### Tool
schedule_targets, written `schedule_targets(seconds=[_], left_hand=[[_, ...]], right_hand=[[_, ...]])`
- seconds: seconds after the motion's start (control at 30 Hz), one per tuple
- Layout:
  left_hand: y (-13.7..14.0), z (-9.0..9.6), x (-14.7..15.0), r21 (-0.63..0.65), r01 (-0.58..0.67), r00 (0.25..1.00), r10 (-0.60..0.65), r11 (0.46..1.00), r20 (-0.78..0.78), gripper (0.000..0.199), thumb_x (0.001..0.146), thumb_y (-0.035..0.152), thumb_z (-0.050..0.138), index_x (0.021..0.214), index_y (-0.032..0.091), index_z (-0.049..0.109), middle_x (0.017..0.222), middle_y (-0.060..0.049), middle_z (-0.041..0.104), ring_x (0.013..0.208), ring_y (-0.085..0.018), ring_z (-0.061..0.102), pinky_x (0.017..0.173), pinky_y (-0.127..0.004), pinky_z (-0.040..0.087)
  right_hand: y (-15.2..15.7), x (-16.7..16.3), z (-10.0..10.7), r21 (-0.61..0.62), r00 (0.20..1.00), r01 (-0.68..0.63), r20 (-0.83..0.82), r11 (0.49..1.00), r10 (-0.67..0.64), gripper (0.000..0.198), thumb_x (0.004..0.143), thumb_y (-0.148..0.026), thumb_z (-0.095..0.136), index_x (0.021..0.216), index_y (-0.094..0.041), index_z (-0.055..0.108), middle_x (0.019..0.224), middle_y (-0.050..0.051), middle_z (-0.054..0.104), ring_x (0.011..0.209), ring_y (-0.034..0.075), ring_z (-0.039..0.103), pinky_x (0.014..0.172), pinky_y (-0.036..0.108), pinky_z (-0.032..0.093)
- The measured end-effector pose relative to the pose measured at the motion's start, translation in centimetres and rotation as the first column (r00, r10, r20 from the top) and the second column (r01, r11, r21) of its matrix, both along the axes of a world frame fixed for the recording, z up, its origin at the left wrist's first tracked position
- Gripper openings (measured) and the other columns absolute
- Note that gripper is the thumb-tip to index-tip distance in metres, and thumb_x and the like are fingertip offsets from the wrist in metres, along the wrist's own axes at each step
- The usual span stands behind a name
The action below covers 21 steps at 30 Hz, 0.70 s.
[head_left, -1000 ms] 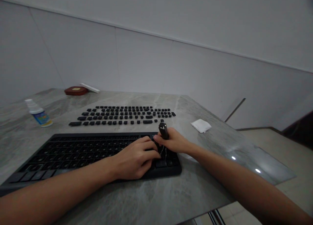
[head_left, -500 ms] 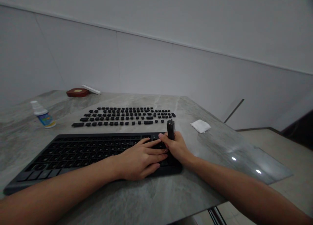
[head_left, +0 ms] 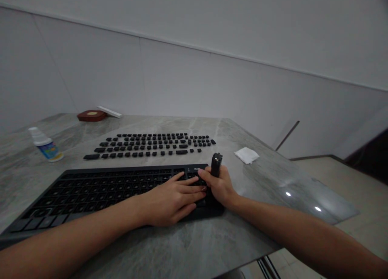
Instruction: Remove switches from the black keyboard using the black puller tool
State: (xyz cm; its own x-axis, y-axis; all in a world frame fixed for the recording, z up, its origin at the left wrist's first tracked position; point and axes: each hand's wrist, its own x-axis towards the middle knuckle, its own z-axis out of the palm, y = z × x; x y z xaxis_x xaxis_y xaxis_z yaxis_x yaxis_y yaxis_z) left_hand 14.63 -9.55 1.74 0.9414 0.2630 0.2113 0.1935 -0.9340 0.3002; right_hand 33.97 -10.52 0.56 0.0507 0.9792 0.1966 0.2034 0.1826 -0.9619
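The right hand [head_left: 220,187] clenches a small black, probably light, rigid keycap-puller tool [head_left: 216,165] by its stem, while the left hand [head_left: 172,198] lies flat and unclenched on the stiff black plastic keyboard [head_left: 91,188].

No text, brand, number or sign can be read. The spray bottle [head_left: 45,144] at the left of the tabletop [head_left: 188,246] carries a blue and yellow label, but its print is too small and blurred to make out. The key legends on the black keyboard [head_left: 100,190] appear only as faint marks, none legible. The loose keycaps [head_left: 151,143] laid out in rows behind the keyboard show no readable characters. The red case [head_left: 91,116] at the far edge bears a pale emblem, its detail unclear. The white cloth [head_left: 246,155] is plain.
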Motion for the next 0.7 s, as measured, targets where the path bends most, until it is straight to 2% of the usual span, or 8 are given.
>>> schedule_targets(seconds=[0.17, 0.33, 0.5, 0.6, 0.7], left_hand=[[0.0, -0.1, -0.1, -0.011, 0.004, 1.0, -0.004, 1.0, -0.008, 0.043, 0.096, 0.016, 0.046, 0.139, 0.017, 0.049, 0.143, -0.01, 0.052, 0.142, -0.029, 0.033, 0.117, -0.059, 0.021], [0.0, 0.1, 0.0, -0.006, 0.004, 0.999, -0.004, 1.0, 0.033, 0.046, 0.096, 0.011, 0.04, 0.143, 0.015, 0.044, 0.144, -0.011, 0.05, 0.141, -0.027, 0.036, 0.117, -0.058, 0.024], [0.0, -0.3, 0.0, -0.021, -0.012, 0.996, 0.014, 1.0, 0.087, 0.042, 0.094, 0.01, 0.044, 0.135, 0.015, 0.052, 0.137, -0.011, 0.058, 0.137, -0.028, 0.044, 0.116, -0.058, 0.028], [0.2, -0.9, 0.0, -0.059, -0.043, 0.977, 0.055, 0.997, 0.208, 0.033, 0.092, 0.013, 0.053, 0.124, 0.015, 0.061, 0.126, -0.011, 0.065, 0.124, -0.026, 0.057, 0.113, -0.052, 0.036], [0.6, -1.2, 0.1, -0.105, -0.051, 0.929, 0.086, 0.993, 0.36, 0.02, 0.093, 0.012, 0.054, 0.106, 0.013, 0.068, 0.107, -0.01, 0.07, 0.1, -0.02, 0.067, 0.097, -0.036, 0.052]], right_hand=[[-0.1, 0.0, 0.0, 0.009, 1.0, -0.009, -0.025, 1.0, 0.01, 0.044, 0.068, -0.046, 0.064, 0.043, -0.018, 0.042, 0.042, -0.003, 0.036, 0.044, 0.008, 0.031, 0.044, 0.024, 0.027], [0.3, 0.1, 0.2, -0.003, 0.995, 0.062, -0.082, 0.998, -0.062, 0.043, 0.066, -0.045, 0.064, 0.041, -0.019, 0.039, 0.04, -0.004, 0.034, 0.042, 0.008, 0.03, 0.043, 0.024, 0.027], [0.4, -0.1, 0.0, 0.028, 1.0, 0.022, 0.002, 0.999, -0.023, 0.043, 0.07, -0.045, 0.062, 0.044, -0.019, 0.039, 0.044, -0.003, 0.035, 0.045, 0.008, 0.031, 0.044, 0.024, 0.027], [0.3, -0.2, 0.0, 0.08, 0.998, -0.028, 0.066, 0.996, 0.023, 0.044, 0.076, -0.046, 0.058, 0.047, -0.019, 0.037, 0.047, -0.004, 0.033, 0.047, 0.008, 0.032, 0.046, 0.024, 0.027], [0.2, -0.4, 0.2, 0.108, 0.994, -0.062, 0.091, 0.992, 0.053, 0.047, 0.08, -0.047, 0.054, 0.049, -0.019, 0.034, 0.049, -0.004, 0.03, 0.049, 0.008, 0.031, 0.048, 0.025, 0.028]])
